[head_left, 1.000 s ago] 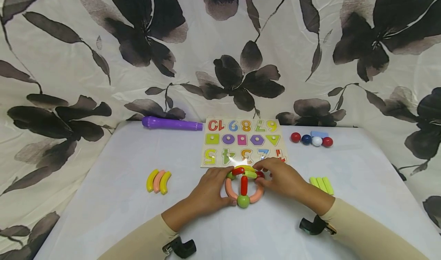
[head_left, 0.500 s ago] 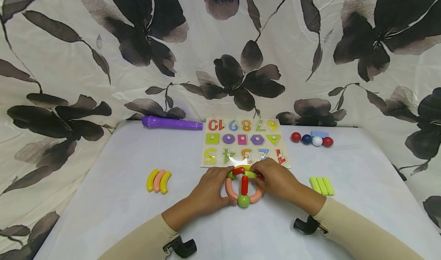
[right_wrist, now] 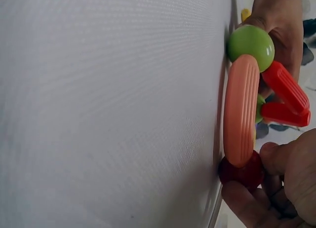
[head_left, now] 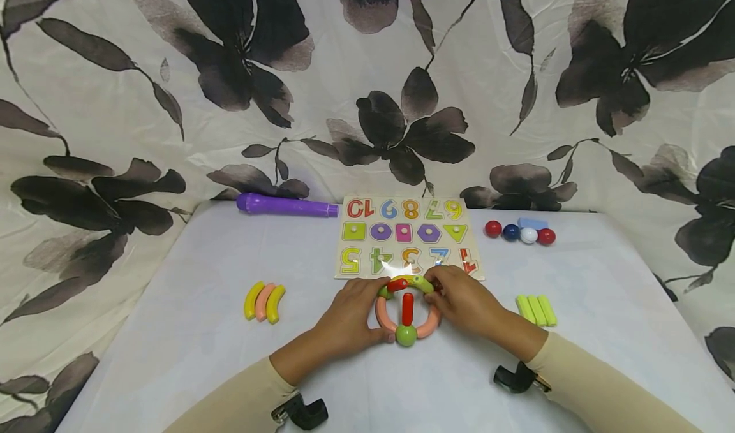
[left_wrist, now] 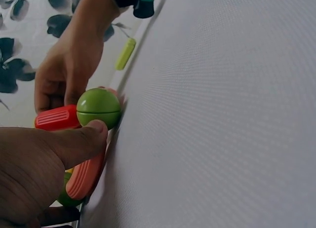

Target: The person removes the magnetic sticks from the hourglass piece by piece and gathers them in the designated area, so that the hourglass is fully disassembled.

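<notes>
A ring of toy building sticks and balls stands mid-table, with a curved yellow stick (head_left: 409, 278) at its back and curved pink sticks (right_wrist: 240, 109) at its sides. Two straight red sticks (head_left: 408, 308) slant up from it, as does a light green stick (head_left: 423, 284). My left hand (head_left: 353, 315) holds the ring's left side, its thumb against the front green ball (left_wrist: 98, 108) and its fingers near the back-left green ball (head_left: 385, 291). At the back right, my right hand (head_left: 467, 299) pinches the red ball (right_wrist: 243, 170) between thumb and fingers.
A number puzzle board (head_left: 404, 232) lies just behind the ring, with a purple microphone-shaped toy (head_left: 287, 205) to its left. Curved sticks (head_left: 264, 302) lie left, light green sticks (head_left: 536, 310) right. Loose balls (head_left: 510, 232) and a blue stick (head_left: 532, 223) sit back right.
The light green stick has swung away from the red sticks' tips toward the back. My right hand moved in over the red ball, then drew back slightly. My left hand stays put.
</notes>
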### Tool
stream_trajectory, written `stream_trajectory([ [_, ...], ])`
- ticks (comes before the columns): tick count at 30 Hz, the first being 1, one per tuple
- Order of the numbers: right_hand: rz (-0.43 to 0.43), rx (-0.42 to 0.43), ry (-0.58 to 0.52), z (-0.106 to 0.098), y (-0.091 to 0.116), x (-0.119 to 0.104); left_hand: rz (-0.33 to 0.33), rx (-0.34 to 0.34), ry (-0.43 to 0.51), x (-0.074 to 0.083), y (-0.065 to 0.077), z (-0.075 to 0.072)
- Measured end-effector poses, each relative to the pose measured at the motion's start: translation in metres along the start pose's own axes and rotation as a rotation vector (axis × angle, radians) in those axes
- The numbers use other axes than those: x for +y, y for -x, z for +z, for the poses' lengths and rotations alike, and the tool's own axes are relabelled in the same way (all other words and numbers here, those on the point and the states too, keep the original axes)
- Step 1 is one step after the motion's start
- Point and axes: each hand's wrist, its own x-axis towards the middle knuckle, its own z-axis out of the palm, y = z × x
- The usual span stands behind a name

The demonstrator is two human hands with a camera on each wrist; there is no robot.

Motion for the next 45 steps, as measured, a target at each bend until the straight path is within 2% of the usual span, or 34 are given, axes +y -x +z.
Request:
stream_trajectory([
  [7, 0.061, 0.012, -0.026, -0.006, 0.006, 0.003, -0.004, -0.002, 0.001, 0.001, 0.000, 0.000],
  [14, 0.073, 0.059, -0.006, -0.025, 0.019, 0.013, -0.018, -0.002, -0.003, 0.000, -0.001, 0.002],
  [23, 0.201, 0.097, -0.063, -0.053, 0.038, 0.035, -0.021, 0.000, -0.010, 0.001, 0.000, 0.001],
  [35, 0.354, 0.067, 0.024, -0.094, 0.066, 0.064, -0.015, 0.002, -0.009, 0.000, -0.001, 0.001],
  [41, 0.342, 0.074, 0.051, -0.107, 0.083, 0.085, -0.014, 0.003, -0.008, -0.001, 0.000, 0.001],
  [45, 0.356, 0.050, 0.064, -0.115, 0.095, 0.101, -0.015, 0.004, -0.005, -0.001, 0.000, 0.002],
])
